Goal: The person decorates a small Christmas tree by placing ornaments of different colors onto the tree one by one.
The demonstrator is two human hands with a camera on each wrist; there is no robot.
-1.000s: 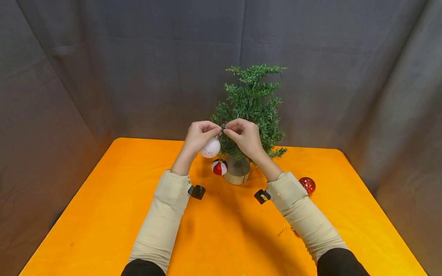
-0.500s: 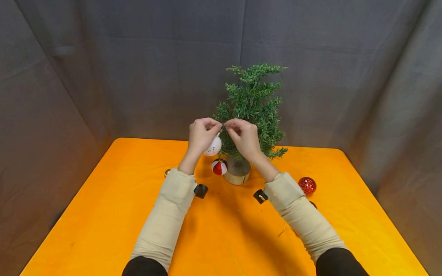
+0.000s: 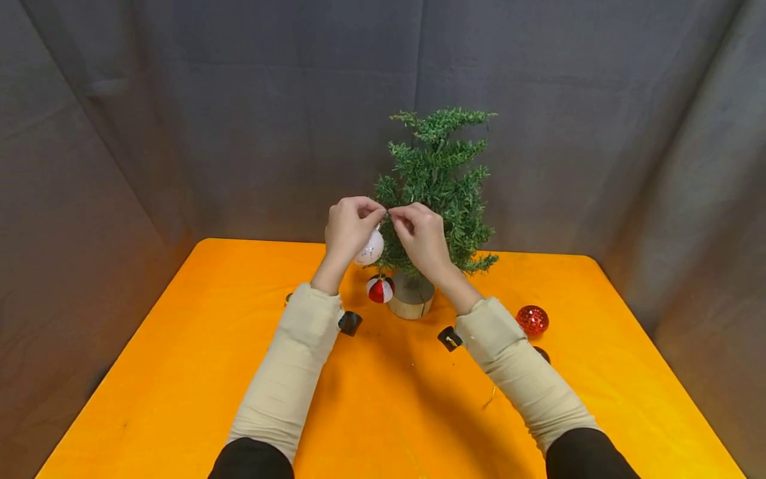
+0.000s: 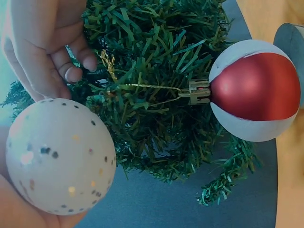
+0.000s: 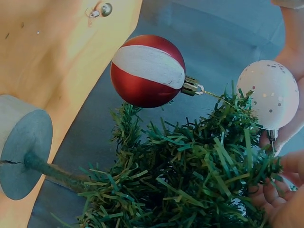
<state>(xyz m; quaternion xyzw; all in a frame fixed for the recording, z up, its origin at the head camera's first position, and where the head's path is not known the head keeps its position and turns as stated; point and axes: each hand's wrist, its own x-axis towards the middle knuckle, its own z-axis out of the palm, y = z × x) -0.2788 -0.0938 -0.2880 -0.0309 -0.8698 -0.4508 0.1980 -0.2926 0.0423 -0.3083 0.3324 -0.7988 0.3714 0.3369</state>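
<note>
In the head view a small artificial Christmas tree [image 3: 445, 166] stands on a round wooden base [image 3: 411, 298]. My left hand [image 3: 348, 225] pinches the top of a white speckled bauble [image 3: 369, 249], which hangs beside the palm; its hanger is mostly hidden by fingers. My right hand [image 3: 426, 241] meets the left fingertips at the tree's left side. In the right wrist view its fingers pinch at a branch tip [image 5: 271, 168]; the exact grip is partly hidden. Just below, a red-and-white bauble [image 4: 256, 90] hangs from a branch by a gold string.
A red glittery bauble [image 3: 532, 320] lies right of the tree on the orange table [image 3: 197, 372]. A dark round object [image 3: 542, 354] shows partly behind the right sleeve. A small gold bauble [image 5: 106, 9] lies left on the table. Grey curtains [image 3: 287, 133] enclose the table.
Both hands have risen slightly, with fingertips still close together. The white bauble has moved up and a little right with the left hand. The red-and-white bauble stays hanging in place.
</note>
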